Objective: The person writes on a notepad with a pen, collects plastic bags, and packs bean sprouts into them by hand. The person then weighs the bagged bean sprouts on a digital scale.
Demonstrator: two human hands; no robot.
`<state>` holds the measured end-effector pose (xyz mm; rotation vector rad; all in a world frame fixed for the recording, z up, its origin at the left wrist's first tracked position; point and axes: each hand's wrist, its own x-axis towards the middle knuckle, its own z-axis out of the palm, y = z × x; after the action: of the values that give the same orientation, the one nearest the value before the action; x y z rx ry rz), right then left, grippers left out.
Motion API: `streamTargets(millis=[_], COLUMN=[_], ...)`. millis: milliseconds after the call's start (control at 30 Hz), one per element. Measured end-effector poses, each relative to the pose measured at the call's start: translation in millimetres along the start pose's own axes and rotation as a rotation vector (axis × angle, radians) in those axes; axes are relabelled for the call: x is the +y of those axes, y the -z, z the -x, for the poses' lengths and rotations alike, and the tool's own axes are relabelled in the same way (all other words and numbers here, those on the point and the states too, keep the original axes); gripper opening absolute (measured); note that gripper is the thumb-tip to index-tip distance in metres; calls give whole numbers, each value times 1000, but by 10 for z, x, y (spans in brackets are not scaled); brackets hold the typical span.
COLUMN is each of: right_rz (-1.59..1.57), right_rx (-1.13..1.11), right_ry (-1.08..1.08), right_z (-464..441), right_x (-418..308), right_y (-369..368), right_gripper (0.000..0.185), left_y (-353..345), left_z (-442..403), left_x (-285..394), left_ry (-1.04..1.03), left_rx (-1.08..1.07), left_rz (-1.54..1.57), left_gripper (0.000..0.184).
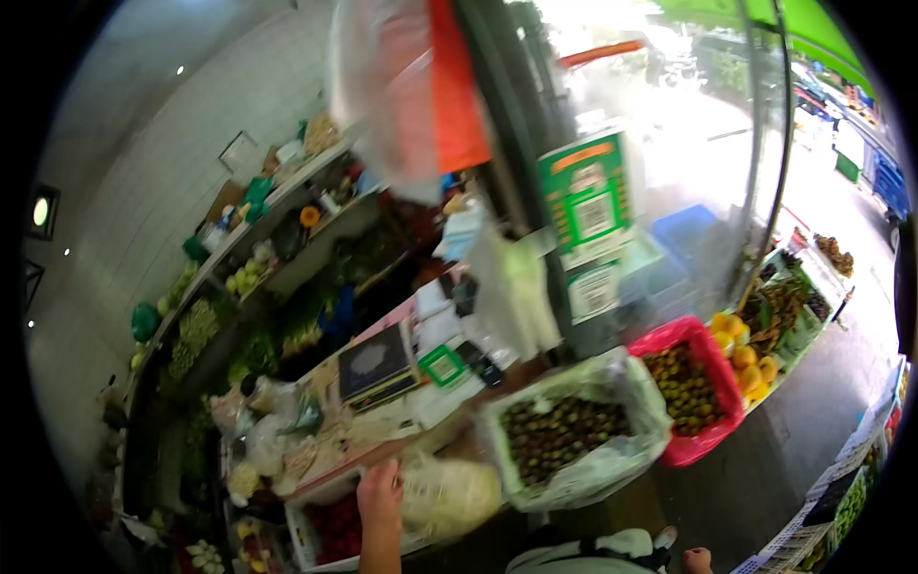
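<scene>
My left hand is closed round the top of a pale yellowish plastic bag, which bulges to its right. The bag is blurred and I cannot make out its contents. Just under this hand stands a white crate of dark red fruit. To the bag's right is a basket lined with clear plastic, full of small dark brown round produce. At the bottom edge, my right hand hangs low with its fingers curled in, partly cut off; nothing shows in it.
A counter holds a dark flat box, a green payment-code card and plastic bags. A red-lined basket stands by the glass door, with orange fruit beyond. Vegetable shelves line the left; white crates stand right.
</scene>
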<state>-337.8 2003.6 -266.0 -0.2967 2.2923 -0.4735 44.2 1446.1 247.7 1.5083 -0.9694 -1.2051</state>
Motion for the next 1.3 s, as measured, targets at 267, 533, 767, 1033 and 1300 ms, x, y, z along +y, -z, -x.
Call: streamTargets(millis=[267, 533, 767, 1033, 1300], right_rz=[-116, -335, -183, -136, -186], right_rx=[4, 117, 251, 148, 48], right_ry=[412, 47, -6, 0, 32], right_z=[374, 845, 1009, 1158, 1157], right_x=[-1072, -2444, -2156, -2360, -2512], right_y=[-1010, -701, -742, -938, -1069], right_gripper=[27, 18, 17, 22, 23], left_y=[416, 337, 708, 601, 748], left_z=[-2667, -4998, -6918, -6955, -6867], left_x=[1030, 1543, 296, 199, 360], left_ry=[-330, -74, 148, -163, -51], left_rx=[-71, 12, -77, 37, -82], left_rz=[105, 6, -316, -104, -77], left_gripper=[21, 20, 20, 61, 58])
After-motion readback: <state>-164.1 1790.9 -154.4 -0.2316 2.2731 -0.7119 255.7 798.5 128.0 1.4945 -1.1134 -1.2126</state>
